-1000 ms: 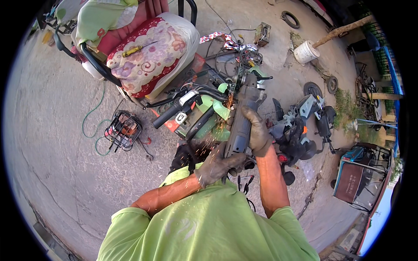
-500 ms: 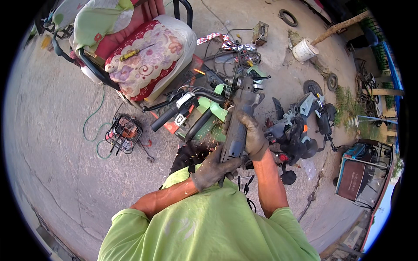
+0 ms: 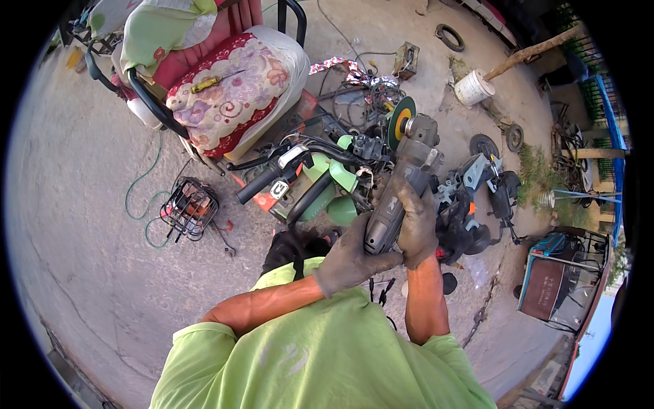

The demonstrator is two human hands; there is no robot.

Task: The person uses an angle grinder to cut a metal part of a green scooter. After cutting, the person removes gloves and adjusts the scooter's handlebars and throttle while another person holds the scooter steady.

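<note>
A person in a light green shirt grips a grey angle grinder with both gloved hands at the center of the frame. The left hand curls around the tool's rear end from the lower left, its thumb stretched beneath the casing toward the other glove, while the right hand wraps the body along its right side. The grinder lies between the two palms, tilted toward the upper right, its metal head reaching beyond the fingers and its green-and-yellow disc well apart from both hands. Left of the tool, just beside it, sits a green and red vehicle front with a black handlebar grip. In the upper left, a yellow-handled screwdriver rests on a flower-patterned seat; below the seat, a black wire basket stands on the concrete ground. Toward the upper right are a loose tire and a white bucket around a wooden pole, with a brown-paneled cart at the right edge
</note>
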